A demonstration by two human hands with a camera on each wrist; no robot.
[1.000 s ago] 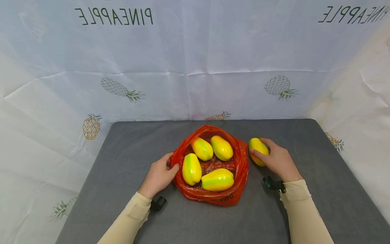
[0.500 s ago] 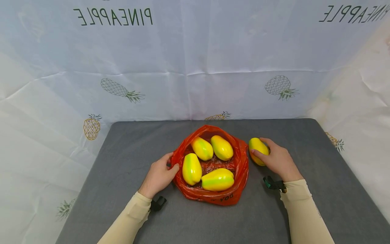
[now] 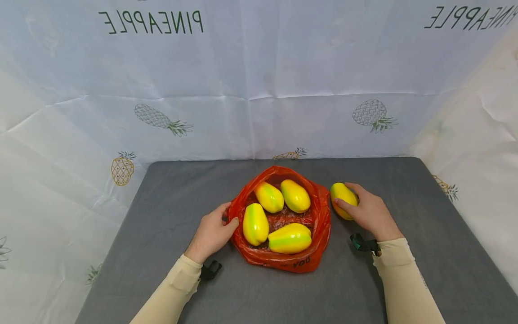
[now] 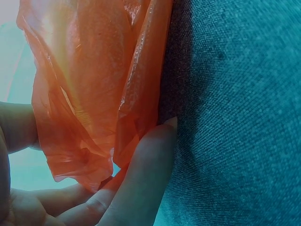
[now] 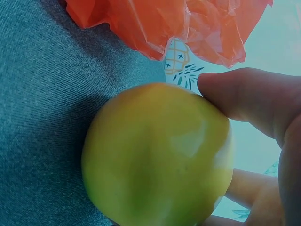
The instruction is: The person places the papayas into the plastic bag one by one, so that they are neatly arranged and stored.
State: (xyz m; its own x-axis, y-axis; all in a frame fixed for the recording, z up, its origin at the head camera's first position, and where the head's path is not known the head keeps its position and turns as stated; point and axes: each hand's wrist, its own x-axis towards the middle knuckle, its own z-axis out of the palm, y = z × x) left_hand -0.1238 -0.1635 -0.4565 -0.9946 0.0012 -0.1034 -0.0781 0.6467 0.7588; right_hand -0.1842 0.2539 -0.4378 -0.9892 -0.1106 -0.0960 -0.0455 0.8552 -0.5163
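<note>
A red plastic bag (image 3: pixel 323 234) sits with its mouth spread wide in the head view, and several yellow-green papayas (image 3: pixel 289 238) lie inside it. At its left side, my left hand (image 3: pixel 211 233) holds the bag's edge, the thin plastic lying between thumb and fingers in the left wrist view. Just right of the bag, my right hand (image 3: pixel 370 212) grips another papaya (image 5: pixel 155 155). The right wrist view shows this papaya end-on, close over the grey cloth, thumb on its upper side and fingers partly hidden behind it.
Grey cloth covers the table (image 3: pixel 170 193). A white curtain (image 3: pixel 259 126) with pineapple prints hangs behind it and along both sides. Black straps with small mounts sit at both wrists.
</note>
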